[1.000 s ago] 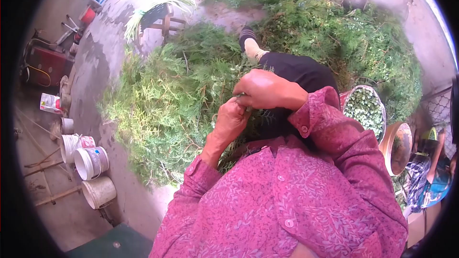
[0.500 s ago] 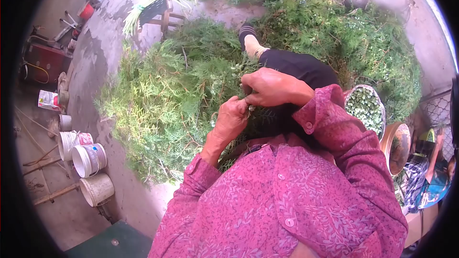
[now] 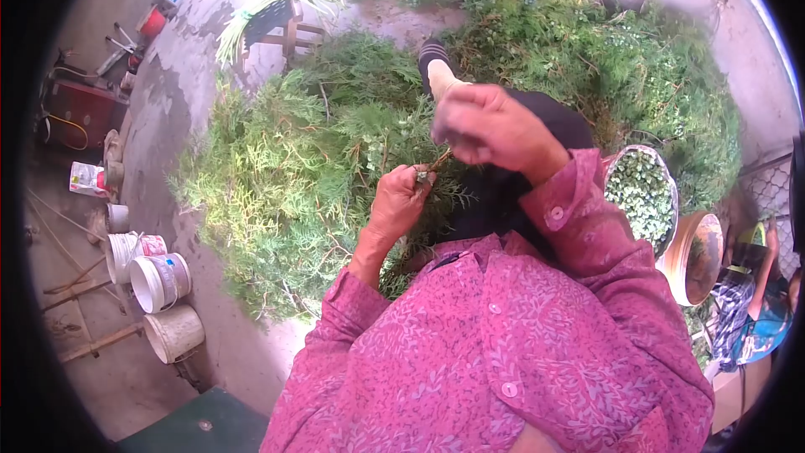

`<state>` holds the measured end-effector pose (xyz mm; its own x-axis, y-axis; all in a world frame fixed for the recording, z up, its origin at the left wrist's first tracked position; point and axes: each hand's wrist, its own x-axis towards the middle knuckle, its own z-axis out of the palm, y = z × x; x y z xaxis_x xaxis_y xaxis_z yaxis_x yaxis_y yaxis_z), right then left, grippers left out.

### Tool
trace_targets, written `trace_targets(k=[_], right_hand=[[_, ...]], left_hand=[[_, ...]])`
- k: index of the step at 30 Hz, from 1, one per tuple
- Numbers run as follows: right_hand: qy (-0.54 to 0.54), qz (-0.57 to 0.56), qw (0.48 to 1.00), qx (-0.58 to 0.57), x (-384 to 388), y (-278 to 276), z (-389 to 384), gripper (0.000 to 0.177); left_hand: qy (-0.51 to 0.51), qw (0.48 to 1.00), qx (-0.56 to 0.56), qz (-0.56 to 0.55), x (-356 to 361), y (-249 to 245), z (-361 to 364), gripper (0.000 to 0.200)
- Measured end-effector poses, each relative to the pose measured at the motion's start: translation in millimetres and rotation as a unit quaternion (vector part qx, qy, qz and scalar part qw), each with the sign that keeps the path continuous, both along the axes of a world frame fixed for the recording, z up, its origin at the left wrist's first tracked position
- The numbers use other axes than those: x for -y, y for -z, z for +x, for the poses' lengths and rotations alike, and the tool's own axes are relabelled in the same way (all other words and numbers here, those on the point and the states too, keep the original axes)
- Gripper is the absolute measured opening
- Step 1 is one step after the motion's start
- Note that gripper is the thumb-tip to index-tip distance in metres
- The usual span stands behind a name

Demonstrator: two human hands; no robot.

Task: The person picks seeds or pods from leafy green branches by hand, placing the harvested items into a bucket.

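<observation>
left hand (image 3: 398,201) clenched round a twig (image 3: 434,164) | right hand (image 3: 490,126) pinching its upper end | green branches (image 3: 277,193) heaped all about (bucket (image 3: 173,275) label too small to read)

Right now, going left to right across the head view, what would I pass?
From the left: red machine → white buckets → pile of green branches → left hand → twig pinched by both hands → right hand → basin of green cuttings → brown pot → seated person.

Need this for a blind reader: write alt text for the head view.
The left hand and right hand grip a twig between them over piled green branches. A bowl of green bits sits right, buckets left.
</observation>
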<state>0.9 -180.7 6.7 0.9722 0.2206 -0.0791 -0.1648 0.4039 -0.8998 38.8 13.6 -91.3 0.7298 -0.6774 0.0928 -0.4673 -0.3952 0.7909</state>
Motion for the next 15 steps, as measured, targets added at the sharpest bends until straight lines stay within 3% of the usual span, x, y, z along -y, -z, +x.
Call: trace_targets(k=[2,3,4,5,7,10,14,15], right_hand=[[-0.007,-0.098,0.995,0.006,-16,12,-5,0.014],[0.052,-0.225,0.965,0.126,-27,29,-6,0.015],[0.110,-0.343,0.901,0.242,-36,44,-6,0.017],[0.110,-0.342,0.901,0.242,-40,48,-8,0.017],[0.144,-0.447,0.835,0.286,-45,54,-11,0.016],[0.145,-0.490,0.816,0.271,-50,57,-14,0.015],[0.148,-0.501,0.807,0.274,-56,59,-11,0.015],[0.158,-0.450,0.839,0.260,-57,63,-10,0.016]], left_hand=[[0.005,1.000,-0.011,-0.025,0,5,3,0.009],[0.010,0.999,-0.022,-0.049,-1,7,3,0.009],[0.009,0.999,-0.022,-0.048,-3,9,4,0.009],[0.004,0.997,-0.035,-0.063,-4,11,5,0.008],[-0.005,0.994,-0.078,-0.081,-7,16,9,0.006],[-0.006,0.979,-0.167,-0.118,-13,22,13,0.007],[-0.016,0.977,-0.188,-0.098,-11,1,10,0.008],[-0.009,0.978,-0.180,-0.105,-11,3,10,0.008]])
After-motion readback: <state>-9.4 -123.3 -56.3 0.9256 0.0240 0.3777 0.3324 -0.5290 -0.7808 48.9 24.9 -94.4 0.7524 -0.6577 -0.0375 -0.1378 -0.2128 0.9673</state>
